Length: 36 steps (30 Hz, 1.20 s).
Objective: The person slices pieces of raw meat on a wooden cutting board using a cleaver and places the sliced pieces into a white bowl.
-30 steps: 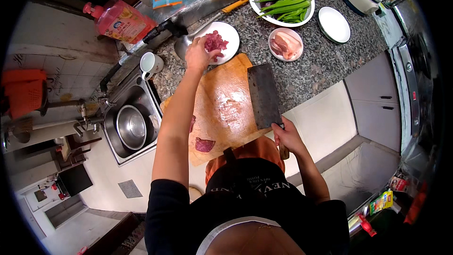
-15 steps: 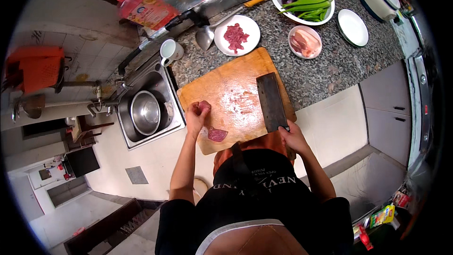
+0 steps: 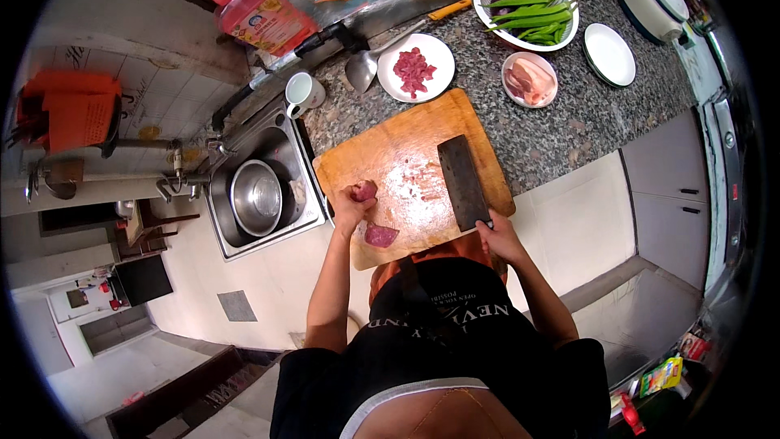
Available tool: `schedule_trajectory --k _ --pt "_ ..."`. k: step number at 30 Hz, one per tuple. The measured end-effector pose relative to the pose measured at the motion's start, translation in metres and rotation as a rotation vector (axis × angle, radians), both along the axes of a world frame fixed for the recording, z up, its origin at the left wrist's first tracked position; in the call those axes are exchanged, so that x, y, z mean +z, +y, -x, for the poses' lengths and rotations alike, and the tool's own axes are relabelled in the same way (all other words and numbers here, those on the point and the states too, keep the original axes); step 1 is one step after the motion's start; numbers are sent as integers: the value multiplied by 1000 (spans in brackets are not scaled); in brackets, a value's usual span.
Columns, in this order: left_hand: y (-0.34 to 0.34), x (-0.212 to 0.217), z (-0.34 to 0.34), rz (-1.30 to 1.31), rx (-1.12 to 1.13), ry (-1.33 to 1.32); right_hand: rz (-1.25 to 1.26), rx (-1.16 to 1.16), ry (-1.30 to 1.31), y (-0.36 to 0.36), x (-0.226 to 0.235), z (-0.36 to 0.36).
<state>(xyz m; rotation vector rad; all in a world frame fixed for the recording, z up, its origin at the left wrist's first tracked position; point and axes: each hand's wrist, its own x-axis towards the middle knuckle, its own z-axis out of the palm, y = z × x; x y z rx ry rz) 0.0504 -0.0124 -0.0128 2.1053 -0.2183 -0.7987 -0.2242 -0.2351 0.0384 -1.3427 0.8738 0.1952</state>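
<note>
On the wooden cutting board (image 3: 414, 232), my left hand (image 3: 349, 210) has its fingers closed around a piece of red meat (image 3: 366, 190) near the board's left edge. A second slab of meat (image 3: 380, 235) lies just below that hand, towards me. My right hand (image 3: 501, 239) grips the handle of a cleaver (image 3: 463, 183) at the board's near right. Its broad dark blade lies over the right part of the board, pointing away from me, apart from both meat pieces. Small red scraps are scattered between the blade and my left hand.
Beyond the board stand a plate of cut meat (image 3: 414, 73), a spatula (image 3: 361, 71), a bowl of pale meat (image 3: 530, 80), a basket of green peppers (image 3: 528, 12) and a white plate (image 3: 609, 55). Left are a mug (image 3: 305, 93) and a sink (image 3: 213, 219) holding a metal bowl (image 3: 256, 197).
The whole view has shifted slightly. My left hand and its meat have moved a little rightward over the board. The cleaver has come slightly left, still in my right hand.
</note>
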Motion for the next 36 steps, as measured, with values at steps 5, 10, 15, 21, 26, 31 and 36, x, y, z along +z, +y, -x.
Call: schedule_trajectory --k 5,10,15,21,26,31,36 --pt "-24 15 5 250 -6 235 -22 -31 -32 7 -14 3" --pt "-71 38 31 410 106 450 -7 -33 10 10 -7 1" --pt "-69 24 53 53 -188 -357 99 16 44 7 13 -6" --pt "-74 29 57 187 -368 -824 859 291 -111 6 23 -22" --pt "-82 9 53 204 -375 -798 951 771 131 -3 69 -58" --pt "-80 -3 47 219 -395 -770 1036 802 74 5 78 -62" --pt "-81 -10 46 262 -383 -812 1098 812 124 20 67 -56"
